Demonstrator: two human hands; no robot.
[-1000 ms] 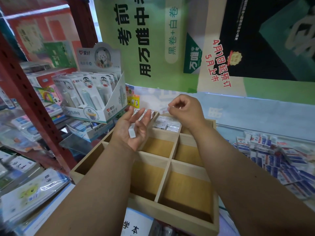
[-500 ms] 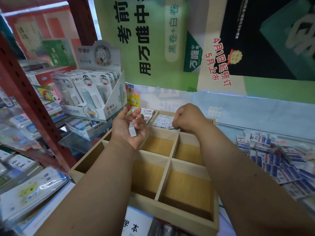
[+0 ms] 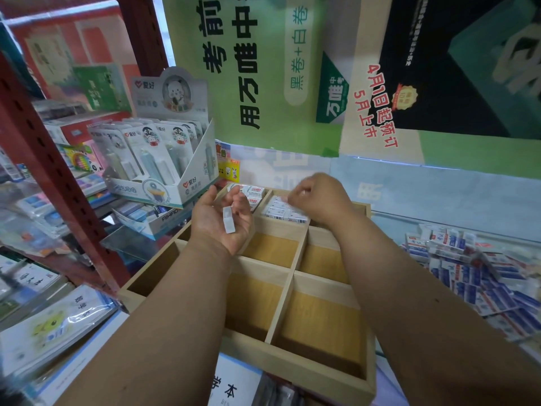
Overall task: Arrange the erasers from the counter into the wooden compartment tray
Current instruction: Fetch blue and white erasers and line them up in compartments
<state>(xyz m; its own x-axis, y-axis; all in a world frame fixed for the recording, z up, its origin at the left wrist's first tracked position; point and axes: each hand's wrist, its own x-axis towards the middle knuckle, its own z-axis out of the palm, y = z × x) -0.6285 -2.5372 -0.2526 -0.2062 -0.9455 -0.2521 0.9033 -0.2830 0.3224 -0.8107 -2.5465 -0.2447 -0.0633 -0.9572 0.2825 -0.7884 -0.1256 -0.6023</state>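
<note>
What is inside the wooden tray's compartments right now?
In the wooden tray, wrapped erasers fill the two far compartments; the near and middle ones show bare wood. The left hand and right hand cover parts of the far row.

Light: dim, even indoor light with a greenish cast.
Shadows: soft and faint, deepest inside the wooden tray [image 3: 295,373].
Glare: pale sheen on plastic-wrapped packets [image 3: 55,326] at left.
Blur: left edge and lower corners smeared.
Distortion: wide-angle bending; red shelf post [image 3: 44,159] leans.

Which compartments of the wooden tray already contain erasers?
Only the two far compartments of the tray: far left and far middle, below the right hand. The nearer ones visible show bare wood.
</note>
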